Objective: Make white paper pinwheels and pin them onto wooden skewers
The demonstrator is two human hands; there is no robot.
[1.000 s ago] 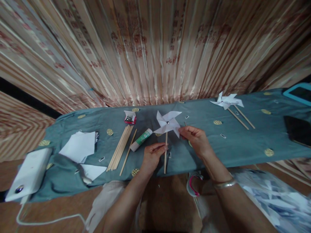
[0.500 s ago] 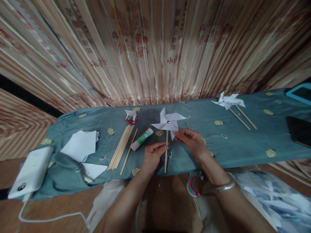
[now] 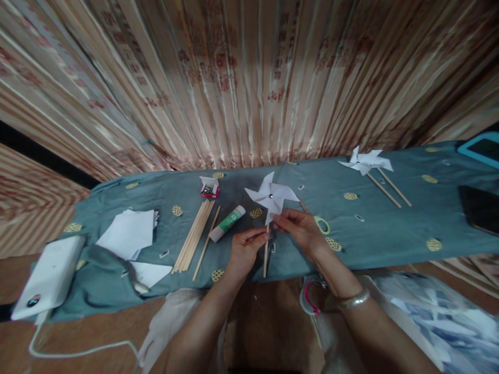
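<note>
READABLE TEXT: none | curtain [image 3: 249, 88], beyond both hands: columns of reddish, character-like marks, not legible | tube [image 3: 227, 224], just beyond and left of the left hand [image 3: 245, 252]: green label with pale print, too blurred | tablecloth [image 3: 393, 234], right of the right hand [image 3: 302, 234]: small white rectangle [image 3: 359, 218], dark marks too tiny

Long surface draped in grey-green cloth [image 3: 390, 234] with yellow oval prints.
On it, left to right, lie a white rectangular device [image 3: 50, 272], stacked white paper squares [image 3: 127, 234], a bundle of pale wooden sticks [image 3: 194, 236], one loose stick [image 3: 206, 243], an open red-and-white box [image 3: 209, 193], a green-and-white cylindrical tube [image 3: 227, 224], a pale-green ring [image 3: 327, 225], two white paper pinwheels [image 3: 363, 168] on wooden sticks, a flat black slab [image 3: 481, 209] and a blue-rimmed dark panel [image 3: 485, 149].
</note>
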